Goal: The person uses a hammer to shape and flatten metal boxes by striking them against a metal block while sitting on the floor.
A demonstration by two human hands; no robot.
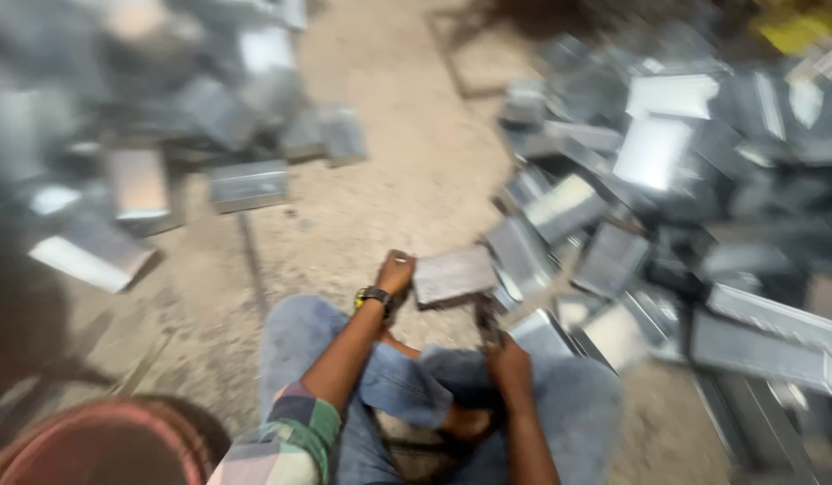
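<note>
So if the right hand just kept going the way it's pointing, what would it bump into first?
The right hand points up and slightly left, gripping a dark tool. Straight ahead, it would probably first meet the flat metal piece held by the left hand. Blur makes depth uncertain.

I note dusty concrete floor (407, 171): grey metal boxes (247, 185) scattered left, denser box heap (667, 207) right, thin rod (251, 256) lying between; view blurred.

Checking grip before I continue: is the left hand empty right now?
No, the left hand grips the edge of a flat grey metal piece held above the knees.
</note>
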